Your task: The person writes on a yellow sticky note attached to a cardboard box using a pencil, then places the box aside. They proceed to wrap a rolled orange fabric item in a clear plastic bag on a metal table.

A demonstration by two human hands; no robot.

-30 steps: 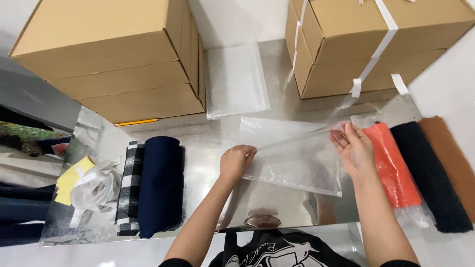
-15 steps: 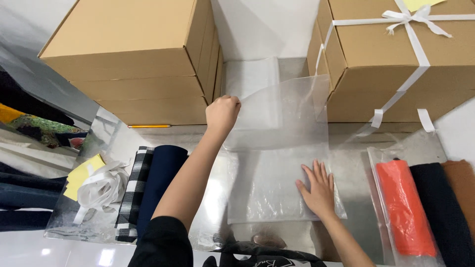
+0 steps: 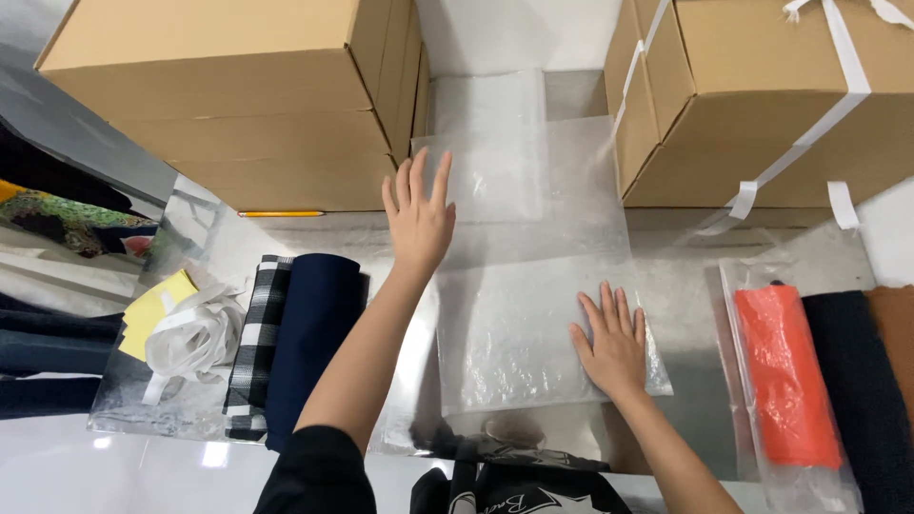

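clear plastic bag (image 3: 533, 276) lies flat under both hands' spread fingers (image 3: 614, 309).

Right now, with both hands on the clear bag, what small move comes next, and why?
Probably sweep the left hand outward along the clear plastic bag. The right hand pins its near corner flat, while the far part still looks rippled near the boxes.
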